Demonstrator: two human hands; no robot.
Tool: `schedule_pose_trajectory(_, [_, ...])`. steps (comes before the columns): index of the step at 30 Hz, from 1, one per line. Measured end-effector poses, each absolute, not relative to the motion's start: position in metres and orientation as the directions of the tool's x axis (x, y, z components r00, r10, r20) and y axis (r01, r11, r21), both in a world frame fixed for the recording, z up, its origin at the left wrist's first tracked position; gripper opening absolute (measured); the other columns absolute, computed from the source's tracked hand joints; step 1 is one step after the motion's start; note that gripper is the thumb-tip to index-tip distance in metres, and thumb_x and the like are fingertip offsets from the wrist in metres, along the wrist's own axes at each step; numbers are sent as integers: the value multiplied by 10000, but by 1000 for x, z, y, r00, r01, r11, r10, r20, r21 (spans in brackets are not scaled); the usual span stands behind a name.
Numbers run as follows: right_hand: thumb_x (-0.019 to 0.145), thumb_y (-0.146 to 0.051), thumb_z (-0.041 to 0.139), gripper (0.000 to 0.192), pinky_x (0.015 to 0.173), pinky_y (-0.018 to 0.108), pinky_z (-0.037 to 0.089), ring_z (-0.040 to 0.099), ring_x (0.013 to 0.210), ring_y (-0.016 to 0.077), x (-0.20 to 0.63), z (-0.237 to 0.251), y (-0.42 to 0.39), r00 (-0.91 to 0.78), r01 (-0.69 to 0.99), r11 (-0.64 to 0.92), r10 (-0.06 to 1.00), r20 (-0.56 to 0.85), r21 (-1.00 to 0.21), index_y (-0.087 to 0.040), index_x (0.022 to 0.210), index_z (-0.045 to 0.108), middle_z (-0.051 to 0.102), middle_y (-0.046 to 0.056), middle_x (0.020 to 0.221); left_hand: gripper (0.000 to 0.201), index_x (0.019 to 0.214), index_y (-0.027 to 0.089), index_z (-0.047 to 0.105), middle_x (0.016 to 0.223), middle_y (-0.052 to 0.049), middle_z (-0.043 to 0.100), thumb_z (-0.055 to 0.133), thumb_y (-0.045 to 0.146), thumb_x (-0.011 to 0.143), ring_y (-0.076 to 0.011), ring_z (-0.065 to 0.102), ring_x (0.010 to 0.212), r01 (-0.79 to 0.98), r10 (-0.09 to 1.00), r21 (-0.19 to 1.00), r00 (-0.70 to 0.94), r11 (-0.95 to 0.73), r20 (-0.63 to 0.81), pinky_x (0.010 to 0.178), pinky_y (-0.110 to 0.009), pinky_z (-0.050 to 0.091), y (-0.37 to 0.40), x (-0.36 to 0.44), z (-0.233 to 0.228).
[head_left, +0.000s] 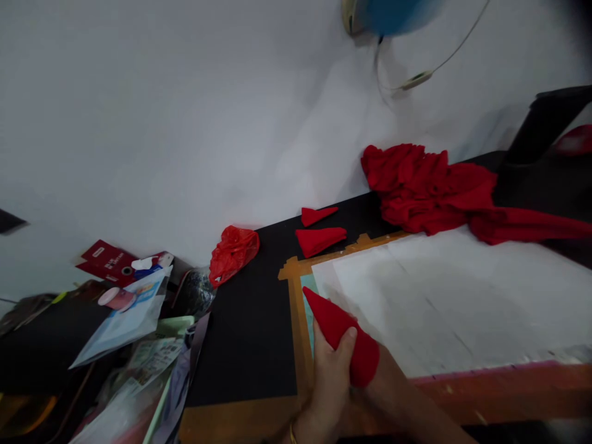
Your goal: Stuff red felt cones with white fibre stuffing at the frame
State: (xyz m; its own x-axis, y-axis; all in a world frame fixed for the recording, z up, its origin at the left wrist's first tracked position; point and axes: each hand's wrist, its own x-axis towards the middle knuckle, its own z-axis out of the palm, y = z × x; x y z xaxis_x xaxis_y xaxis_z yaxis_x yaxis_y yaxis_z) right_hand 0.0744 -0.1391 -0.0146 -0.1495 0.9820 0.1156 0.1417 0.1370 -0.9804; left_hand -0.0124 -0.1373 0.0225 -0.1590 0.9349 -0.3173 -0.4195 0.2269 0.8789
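- The left hand (pixel 330 376) sits at the bottom centre of the frame, its fingers clamped on a red folded cloth cone (pixel 342 336); the thumb lies across the cone's wider lower end.
- The cone's tip points to the upper left, over the tan tape border (pixel 296 302) at the edge of a white sheet (pixel 444 296).
- The right forearm (pixel 411 407) runs in from the lower right and ends behind the cone's wide end; the right hand itself is hidden, so whether its fingers grip cannot be told.
- Two more red folded triangles (pixel 320 239) lie on the black tabletop (pixel 250 333) in the middle of the frame, one just above the other, well apart from the held cone.
- A heap of red fabric (pixel 430 185) lies in the upper right, beyond the white sheet's far edge.
- A crumpled red plastic bag (pixel 232 250) rests at the tabletop's left corner, against the white wall.
- The lower left holds a clutter of packets and papers (pixel 129 314).
- A blue object (pixel 393 13) with a cord hangs at the top edge of the frame.
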Motion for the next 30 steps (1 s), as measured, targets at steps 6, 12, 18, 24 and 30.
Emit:
schedule_pose_trajectory(6, [911,-168,458,252,720,342,599,699,818,215,85,-34,-139,-313,335,627,778,544,-703,-228,962,697,743,61,860,568,1195,155,589,877,-84,720,779,404,721,-213,693,787,-632,875,724,-147,276,-462,769,-340,547,-124,-25,30])
schedule_pose_trajectory(12, [892,-142,462,348,764,349,613,695,959,234,84,-42,-144,-245,416,607,792,560,-677,-225,1190,621,740,91,1026,510,1147,168,602,919,-81,723,806,309,701,-207,693,837,-641,904,728,-120,245,-410,790,-323,539,-127,-25,33])
schedule_pose_trajectory(18, [878,-178,478,474,778,329,615,705,947,216,77,-34,-138,-246,383,357,928,278,-852,-263,1343,516,719,61,1124,464,1110,158,604,892,-93,734,802,283,709,-236,700,857,-619,913,718,-3,318,-408,818,-347,531,-130,-20,23])
schedule_pose_trajectory(24, [890,-83,438,382,866,352,575,646,1093,224,101,-22,-136,-362,500,684,722,589,-532,-179,1228,588,660,145,1217,362,993,117,665,882,-109,741,672,432,815,-222,707,773,-769,826,562,-81,304,-558,790,-355,560,-95,-47,28])
schedule_pose_trajectory(30, [875,-30,467,528,862,339,569,642,1070,192,108,-10,-145,-191,511,654,719,669,-558,-261,1350,469,679,81,1166,313,937,115,675,808,-91,745,578,406,873,-203,704,715,-816,787,515,-128,263,-604,762,-342,565,-81,-63,33])
